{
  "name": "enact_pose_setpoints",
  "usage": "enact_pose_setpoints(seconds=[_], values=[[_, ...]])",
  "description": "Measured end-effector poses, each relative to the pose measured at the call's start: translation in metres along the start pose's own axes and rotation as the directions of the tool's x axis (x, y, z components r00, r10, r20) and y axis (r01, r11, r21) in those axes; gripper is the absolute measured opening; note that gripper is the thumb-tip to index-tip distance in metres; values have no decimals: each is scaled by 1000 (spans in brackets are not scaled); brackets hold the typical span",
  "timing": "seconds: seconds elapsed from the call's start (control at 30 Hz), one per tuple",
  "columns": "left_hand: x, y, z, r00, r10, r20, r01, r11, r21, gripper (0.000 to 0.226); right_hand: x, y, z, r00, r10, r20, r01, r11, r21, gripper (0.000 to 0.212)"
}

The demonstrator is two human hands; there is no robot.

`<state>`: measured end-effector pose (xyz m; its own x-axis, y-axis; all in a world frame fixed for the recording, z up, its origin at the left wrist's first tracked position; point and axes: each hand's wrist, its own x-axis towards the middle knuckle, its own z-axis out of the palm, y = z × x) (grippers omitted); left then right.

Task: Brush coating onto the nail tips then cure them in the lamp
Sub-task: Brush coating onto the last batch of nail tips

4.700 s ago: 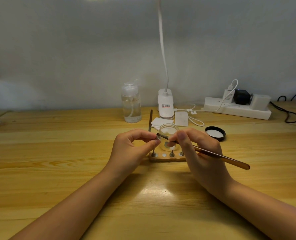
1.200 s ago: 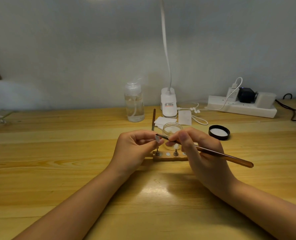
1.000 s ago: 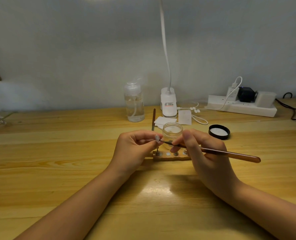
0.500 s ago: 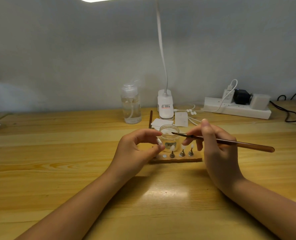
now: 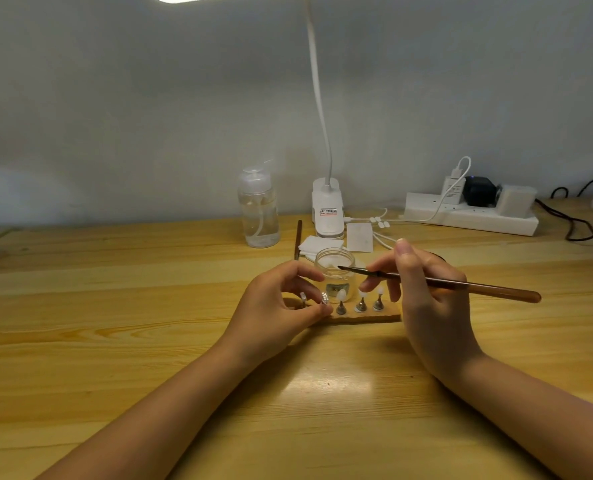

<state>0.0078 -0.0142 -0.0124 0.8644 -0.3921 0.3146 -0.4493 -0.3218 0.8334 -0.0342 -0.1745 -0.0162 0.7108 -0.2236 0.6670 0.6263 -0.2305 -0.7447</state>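
Brown brush [image 5: 440, 283] now off the tip, over jar [image 5: 335, 271].

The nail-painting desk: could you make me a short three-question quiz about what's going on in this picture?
1. True or false: the right hand holds the brush with its bristles over the open glass jar.
2. What does the left hand pinch? A) a nail tip on its stand B) the spray bottle C) a cotton pad
3. Fill in: the wooden base carries ___ nail tips standing on pegs.

Key:
1. True.
2. A: a nail tip sits between thumb and fingers.
3. Three.
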Motion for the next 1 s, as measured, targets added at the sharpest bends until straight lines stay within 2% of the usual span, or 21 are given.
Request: enact_pose_setpoints(seconds=[0.67,1.0], values=[[-2,-4,-1,1000,-21,-6,21,1000,-6,31,0,0,0,1000,2,13,-2,1000,1,31],[2,-3,-2,999,-7,52,2,996,92,28,2,0,1,1000,3,1,-3,1000,-9,32]])
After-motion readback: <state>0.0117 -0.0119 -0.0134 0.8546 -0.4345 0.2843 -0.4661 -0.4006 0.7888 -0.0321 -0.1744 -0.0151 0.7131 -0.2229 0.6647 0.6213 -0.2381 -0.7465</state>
